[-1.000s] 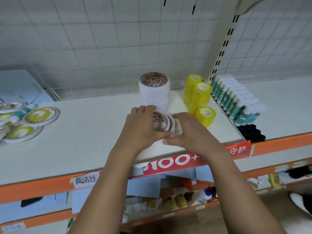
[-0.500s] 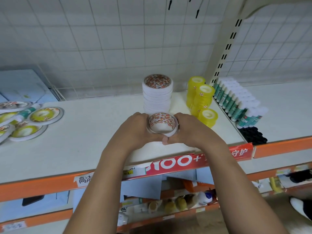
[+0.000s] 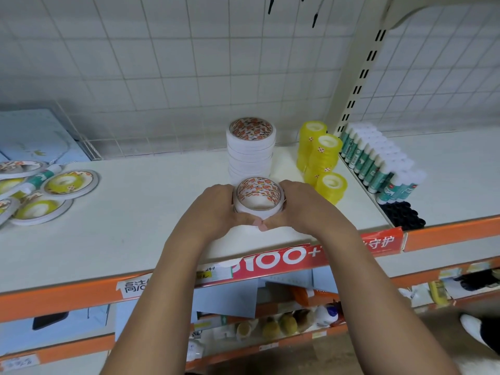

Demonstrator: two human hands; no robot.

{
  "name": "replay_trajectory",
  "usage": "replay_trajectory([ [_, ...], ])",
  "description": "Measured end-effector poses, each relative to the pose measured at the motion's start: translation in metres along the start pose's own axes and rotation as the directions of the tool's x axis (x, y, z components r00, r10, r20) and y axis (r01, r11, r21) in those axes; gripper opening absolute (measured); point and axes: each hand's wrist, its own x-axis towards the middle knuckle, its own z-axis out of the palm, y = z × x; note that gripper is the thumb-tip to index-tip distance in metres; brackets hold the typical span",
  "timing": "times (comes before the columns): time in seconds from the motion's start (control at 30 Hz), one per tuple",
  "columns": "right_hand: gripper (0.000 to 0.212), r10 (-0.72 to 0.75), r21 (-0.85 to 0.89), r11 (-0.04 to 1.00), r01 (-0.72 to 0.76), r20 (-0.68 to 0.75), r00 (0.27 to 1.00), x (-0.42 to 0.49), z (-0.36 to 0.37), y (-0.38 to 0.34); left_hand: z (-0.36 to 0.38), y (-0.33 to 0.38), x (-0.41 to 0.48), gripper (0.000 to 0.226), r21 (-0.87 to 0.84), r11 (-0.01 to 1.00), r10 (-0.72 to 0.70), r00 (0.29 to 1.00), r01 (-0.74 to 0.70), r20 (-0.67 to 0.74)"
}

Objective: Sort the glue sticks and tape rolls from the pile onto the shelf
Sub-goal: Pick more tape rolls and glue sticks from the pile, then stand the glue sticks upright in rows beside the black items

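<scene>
White tape roll with a red-and-orange printed core point(image 3: 258, 197): gripped from both sides, core opening upward, over the front middle of the shelf; whether its underside touches the board cannot be told.
Left hand point(image 3: 213, 209): fingers are curled round the roll's left side, with the thumb brought to the front.
Right hand point(image 3: 305, 209): fingers are curled round the roll's right side, and its thumb tip meets the left thumb below the roll.
Tall stack of matching white tape rolls point(image 3: 251, 155): set upright just behind the held roll.
Yellow translucent tape rolls point(image 3: 322, 158): stacked in three columns to the right of the white stack, the nearest column the lowest.
Green-and-white glue sticks point(image 3: 378, 163): lined upright in rows beyond the slotted post, caps up.
Black round caps point(image 3: 403, 215): clustered in front of the glue sticks.
Pile of loose tape rolls and a glue stick point(image 3: 48, 196): spread at the far left, well apart from the hands.
Cream shelf board point(image 3: 135, 226): edged in orange, with a red printed strip point(image 3: 284, 259) along the front.
</scene>
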Motion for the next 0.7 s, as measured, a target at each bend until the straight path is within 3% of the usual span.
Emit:
replay_trajectory([
  [0.1,0.092,0.024,-0.021,0.999,-0.024,0.009,1.000,-0.007,0.002,-0.001,0.000,0.000,-0.001,0.064,-0.021,1.000,-0.023,1.000,0.023,0.002],
  [0.17,0.117,0.038,-0.077,0.996,-0.038,0.002,0.999,-0.017,-0.001,-0.004,-0.002,0.000,-0.002,0.062,0.048,0.997,-0.065,0.998,0.064,0.008],
  [0.2,0.119,0.029,-0.120,0.992,-0.032,-0.022,0.999,-0.022,-0.005,-0.006,-0.005,-0.001,-0.004,0.062,0.091,0.991,-0.095,0.995,0.095,0.000],
  [0.27,0.103,-0.030,-0.193,0.981,0.012,-0.090,0.995,-0.030,-0.013,-0.014,-0.014,-0.004,-0.008,0.062,0.150,0.980,-0.124,0.991,0.130,-0.048],
  [0.43,0.042,-0.279,-0.223,0.947,0.232,-0.210,0.937,-0.028,0.000,-0.059,-0.039,-0.017,-0.034,0.039,0.284,0.955,-0.032,0.978,0.091,-0.206],
  [0.7,0.029,-0.481,-0.194,0.867,0.459,-0.090,0.872,-0.006,0.075,-0.151,-0.088,-0.083,-0.104,0.032,0.319,0.918,-0.107,0.921,0.237,-0.376],
])
